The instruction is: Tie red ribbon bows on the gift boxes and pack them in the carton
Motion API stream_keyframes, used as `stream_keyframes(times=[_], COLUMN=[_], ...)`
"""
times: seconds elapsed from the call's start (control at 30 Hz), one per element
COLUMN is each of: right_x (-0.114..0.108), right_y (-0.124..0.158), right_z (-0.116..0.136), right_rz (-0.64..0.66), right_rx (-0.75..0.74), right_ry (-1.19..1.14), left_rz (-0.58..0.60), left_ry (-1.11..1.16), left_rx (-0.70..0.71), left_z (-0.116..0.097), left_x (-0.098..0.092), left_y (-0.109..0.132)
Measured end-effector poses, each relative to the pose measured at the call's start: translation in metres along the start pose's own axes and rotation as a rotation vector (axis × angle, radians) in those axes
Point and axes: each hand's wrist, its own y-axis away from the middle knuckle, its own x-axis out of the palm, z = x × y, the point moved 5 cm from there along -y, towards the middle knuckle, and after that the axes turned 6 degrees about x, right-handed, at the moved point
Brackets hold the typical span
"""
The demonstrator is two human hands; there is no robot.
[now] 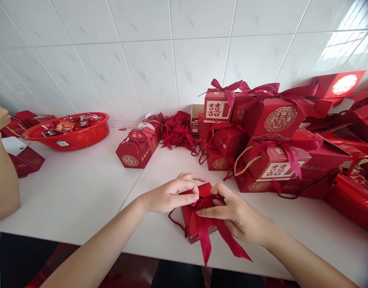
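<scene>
head view: your left hand (173, 195) has its grip narrowed to a pinch on the red ribbon (204, 237); your right hand (235, 210) curls over the other side, its grip partly closed, whether on ribbon or box you cannot tell. the small red box (189, 219) lies on the table (91, 196) near its front edge, probably so both hands reach its top; piled ribbons (179, 130) lie beyond, apparently for easy supply.

Crimson ribbon (204, 236), red box (192, 227), grey-veined white tiles (151, 68)
</scene>
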Motion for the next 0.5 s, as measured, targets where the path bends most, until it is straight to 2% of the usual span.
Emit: stream_keyframes(times=[0.17, 0.3, 0.5], right_x=[0.0008, 0.0020, 0.0054], right_y=[0.0024, 0.0034, 0.0029], right_z=[-0.0017, -0.0041, -0.0073], right_rz=[-0.009, -0.004, -0.003], right_rx=[0.013, 0.032, -0.017], right_ry=[0.017, 0.001, -0.105], left_rz=[-0.029, -0.093, 0.006], left_ry=[0.084, 0.050, 0.096], left_rx=[0.015, 0.026, 0.028], left_z=[0.0039, 0.0058, 0.0009], left_x=[0.0026, 0.0015, 0.0003], left_y=[-0.0028, -0.0037, -0.0042])
